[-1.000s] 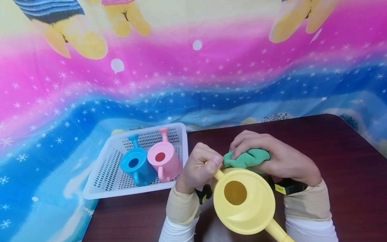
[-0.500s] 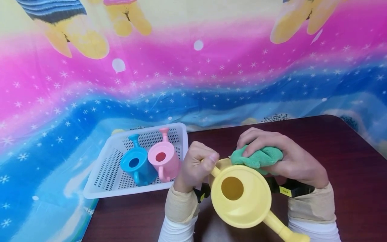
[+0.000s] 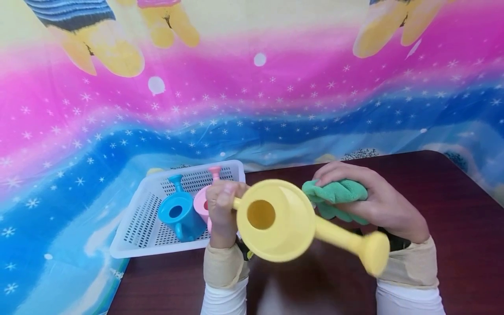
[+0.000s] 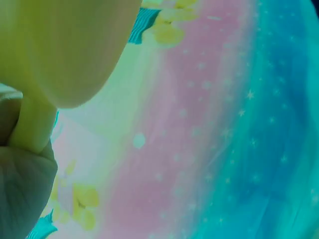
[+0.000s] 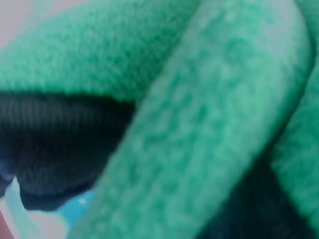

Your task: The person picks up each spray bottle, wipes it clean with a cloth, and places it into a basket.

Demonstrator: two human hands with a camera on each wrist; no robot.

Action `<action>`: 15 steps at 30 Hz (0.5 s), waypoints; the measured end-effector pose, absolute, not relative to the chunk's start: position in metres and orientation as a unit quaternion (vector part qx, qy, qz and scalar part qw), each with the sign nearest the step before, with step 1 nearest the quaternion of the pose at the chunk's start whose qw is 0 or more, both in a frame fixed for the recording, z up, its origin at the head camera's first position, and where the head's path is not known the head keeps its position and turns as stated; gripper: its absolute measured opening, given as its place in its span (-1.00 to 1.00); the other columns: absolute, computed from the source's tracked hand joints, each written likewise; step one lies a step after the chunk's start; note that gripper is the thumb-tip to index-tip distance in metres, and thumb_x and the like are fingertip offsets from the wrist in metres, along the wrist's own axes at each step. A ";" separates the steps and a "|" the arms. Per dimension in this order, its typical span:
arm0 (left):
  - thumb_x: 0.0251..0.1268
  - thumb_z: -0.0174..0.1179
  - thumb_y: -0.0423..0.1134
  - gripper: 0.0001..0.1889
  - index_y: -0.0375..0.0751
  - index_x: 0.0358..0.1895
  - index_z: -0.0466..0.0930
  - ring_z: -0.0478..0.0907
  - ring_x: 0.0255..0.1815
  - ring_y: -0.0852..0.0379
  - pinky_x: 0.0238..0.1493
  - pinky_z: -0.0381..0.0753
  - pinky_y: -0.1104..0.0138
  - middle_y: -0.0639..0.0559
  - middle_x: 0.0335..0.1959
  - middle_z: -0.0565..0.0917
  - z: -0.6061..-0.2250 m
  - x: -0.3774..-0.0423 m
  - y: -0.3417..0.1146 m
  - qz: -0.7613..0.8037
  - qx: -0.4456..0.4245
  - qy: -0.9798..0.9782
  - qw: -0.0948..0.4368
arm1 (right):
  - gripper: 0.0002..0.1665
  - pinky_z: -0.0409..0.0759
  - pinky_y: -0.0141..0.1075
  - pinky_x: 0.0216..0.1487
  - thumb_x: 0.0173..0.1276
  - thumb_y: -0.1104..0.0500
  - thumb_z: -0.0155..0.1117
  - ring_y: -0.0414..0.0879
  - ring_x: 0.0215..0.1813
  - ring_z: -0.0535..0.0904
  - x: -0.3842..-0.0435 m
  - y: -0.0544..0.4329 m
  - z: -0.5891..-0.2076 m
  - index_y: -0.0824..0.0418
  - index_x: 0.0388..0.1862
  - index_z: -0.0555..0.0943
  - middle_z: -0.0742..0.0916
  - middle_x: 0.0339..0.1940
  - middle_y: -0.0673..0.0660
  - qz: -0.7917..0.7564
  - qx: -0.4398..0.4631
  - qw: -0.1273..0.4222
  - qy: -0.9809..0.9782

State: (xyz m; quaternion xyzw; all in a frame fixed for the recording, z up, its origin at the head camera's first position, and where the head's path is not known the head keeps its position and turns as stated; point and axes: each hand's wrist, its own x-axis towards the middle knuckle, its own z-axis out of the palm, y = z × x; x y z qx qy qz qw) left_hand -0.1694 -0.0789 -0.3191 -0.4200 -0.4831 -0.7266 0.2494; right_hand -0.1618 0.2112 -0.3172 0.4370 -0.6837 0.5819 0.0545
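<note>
My left hand [image 3: 223, 208] grips the handle of a yellow watering can [image 3: 293, 236], held up above the table with its spout pointing right. In the left wrist view the can's body [image 4: 79, 50] fills the upper left, and part of the hand [image 4: 25, 184] wraps its handle. A bunched green cloth [image 3: 336, 192] is pinched between the thumb and fingers of my right hand [image 3: 378, 197]. The cloth is right of the can and looks apart from it. Folds of the same cloth [image 5: 199, 124] cover most of the right wrist view.
A white perforated basket [image 3: 135, 251] stands on the dark red table [image 3: 449, 210] at the left. Inside it are a blue watering can [image 3: 189, 223] and a pink watering can [image 3: 200, 203], the pink one partly hidden by my left hand. A patterned curtain [image 3: 220, 96] hangs behind.
The yellow watering can has moved left and up in my left hand, turning so its spout swings up to the right. It has come away from the green cloth in my right hand.
</note>
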 end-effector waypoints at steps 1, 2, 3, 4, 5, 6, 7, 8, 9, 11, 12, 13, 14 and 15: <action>0.30 -0.28 -0.38 -0.59 -0.24 -0.78 0.14 0.09 -0.82 0.13 -0.74 0.07 0.36 -0.02 -0.84 0.14 -0.319 -0.170 -0.082 -0.722 -0.399 -0.488 0.284 | -0.35 0.63 -0.31 0.19 0.12 0.65 0.36 0.07 0.39 0.45 -0.161 0.211 -0.316 0.29 0.21 0.66 0.67 0.22 0.20 0.583 0.416 0.051 -0.696; 0.34 -0.26 -0.34 -0.57 -0.25 -0.78 0.13 0.08 -0.82 0.14 -0.74 0.06 0.36 -0.02 -0.85 0.13 -0.320 -0.171 -0.085 -0.718 -0.371 -0.495 0.320 | -0.33 0.65 -0.31 0.15 0.12 0.63 0.39 0.05 0.40 0.44 -0.160 0.210 -0.315 0.26 0.22 0.66 0.66 0.23 0.19 0.582 0.392 0.049 -0.711; 0.38 -0.25 -0.31 -0.54 -0.26 -0.78 0.11 0.06 -0.82 0.15 -0.73 0.04 0.37 0.00 -0.85 0.12 -0.320 -0.172 -0.088 -0.710 -0.343 -0.502 0.354 | -0.33 0.68 -0.29 0.05 0.14 0.61 0.38 0.02 0.30 0.51 -0.159 0.210 -0.314 0.23 0.23 0.65 0.66 0.21 0.17 0.580 0.370 0.042 -0.725; 0.42 -0.22 -0.27 -0.50 -0.27 -0.79 0.10 0.05 -0.82 0.17 -0.73 0.03 0.38 0.02 -0.86 0.12 -0.320 -0.172 -0.091 -0.703 -0.308 -0.513 0.384 | -0.37 0.69 -0.27 -0.06 0.19 0.57 0.38 0.01 0.16 0.57 -0.159 0.210 -0.313 0.20 0.24 0.65 0.67 0.11 0.16 0.575 0.351 0.033 -0.738; 0.45 -0.22 -0.22 -0.48 -0.27 -0.79 0.08 0.04 -0.82 0.19 -0.73 0.03 0.38 0.05 -0.86 0.13 -0.319 -0.173 -0.095 -0.692 -0.275 -0.525 0.412 | -0.41 0.69 -0.24 -0.16 0.25 0.54 0.38 0.00 0.01 0.62 -0.159 0.211 -0.313 0.16 0.23 0.64 0.67 0.02 0.14 0.568 0.331 0.029 -0.752; 0.47 -0.21 -0.19 -0.46 -0.28 -0.78 0.07 0.04 -0.82 0.21 -0.72 0.01 0.39 0.08 -0.86 0.15 -0.319 -0.174 -0.098 -0.681 -0.245 -0.534 0.437 | -0.44 0.67 -0.22 -0.23 0.30 0.49 0.39 -0.01 -0.14 0.64 -0.159 0.211 -0.312 0.11 0.24 0.64 0.67 -0.05 0.12 0.558 0.310 0.025 -0.769; 0.48 -0.18 -0.17 -0.44 -0.30 -0.79 0.06 0.03 -0.82 0.22 -0.72 0.00 0.38 0.11 -0.86 0.15 -0.319 -0.175 -0.101 -0.690 -0.223 -0.527 0.443 | -0.47 0.66 -0.21 -0.31 0.37 0.42 0.38 -0.03 -0.28 0.64 -0.160 0.212 -0.312 0.04 0.25 0.63 0.67 -0.10 0.07 0.546 0.287 0.020 -0.787; 0.49 -0.17 -0.14 -0.42 -0.30 -0.78 0.06 0.04 -0.82 0.22 -0.72 0.00 0.37 0.14 -0.86 0.18 -0.318 -0.175 -0.105 -0.695 -0.201 -0.524 0.449 | -0.49 0.64 -0.20 -0.33 0.41 0.38 0.37 -0.03 -0.37 0.62 -0.161 0.212 -0.312 -0.01 0.26 0.62 0.67 -0.12 0.04 0.529 0.272 0.023 -0.803; 0.50 -0.17 -0.14 -0.42 -0.30 -0.78 0.07 0.06 -0.84 0.23 -0.74 0.00 0.38 0.17 -0.86 0.20 -0.317 -0.176 -0.108 -0.697 -0.185 -0.522 0.456 | -0.51 0.63 -0.19 -0.33 0.45 0.32 0.36 -0.02 -0.44 0.60 -0.163 0.213 -0.314 -0.06 0.27 0.62 0.67 -0.14 0.01 0.516 0.258 0.026 -0.816; 0.50 -0.15 -0.15 -0.44 -0.26 -0.77 0.09 0.08 -0.83 0.25 -0.74 -0.01 0.39 0.20 -0.84 0.22 -0.315 -0.178 -0.115 -0.711 -0.158 -0.500 0.469 | -0.48 0.66 -0.21 -0.19 0.44 0.25 0.41 -0.03 -0.25 0.67 -0.167 0.214 -0.316 -0.18 0.29 0.62 0.69 -0.03 -0.08 0.485 0.229 0.040 -0.843; 0.50 -0.14 -0.16 -0.45 -0.21 -0.77 0.12 0.10 -0.84 0.25 -0.76 0.02 0.41 0.20 -0.83 0.24 -0.315 -0.178 -0.119 -0.719 -0.144 -0.486 0.476 | -0.44 0.66 -0.22 -0.12 0.42 0.23 0.43 -0.05 -0.14 0.68 -0.170 0.214 -0.318 -0.24 0.31 0.62 0.69 0.06 -0.12 0.472 0.217 0.044 -0.853; 0.51 -0.14 -0.17 -0.47 -0.18 -0.76 0.15 0.13 -0.84 0.24 -0.76 0.06 0.42 0.18 -0.83 0.26 -0.314 -0.178 -0.123 -0.725 -0.131 -0.472 0.485 | -0.41 0.66 -0.24 -0.07 0.41 0.22 0.45 -0.09 -0.04 0.67 -0.172 0.215 -0.319 -0.29 0.31 0.62 0.68 0.14 -0.17 0.459 0.205 0.049 -0.863; 0.53 -0.13 -0.18 -0.48 -0.15 -0.75 0.17 0.15 -0.85 0.23 -0.77 0.08 0.43 0.17 -0.83 0.27 -0.313 -0.179 -0.127 -0.730 -0.120 -0.458 0.494 | -0.40 0.65 -0.24 -0.02 0.41 0.20 0.46 -0.11 0.03 0.66 -0.174 0.217 -0.321 -0.32 0.32 0.61 0.66 0.22 -0.19 0.446 0.200 0.051 -0.871; 0.54 -0.12 -0.18 -0.49 -0.12 -0.74 0.19 0.15 -0.85 0.23 -0.77 0.08 0.44 0.16 -0.83 0.27 -0.313 -0.179 -0.133 -0.729 -0.107 -0.447 0.507 | -0.40 0.65 -0.23 -0.01 0.41 0.18 0.46 -0.11 0.04 0.65 -0.177 0.219 -0.323 -0.35 0.32 0.60 0.64 0.26 -0.20 0.440 0.191 0.046 -0.876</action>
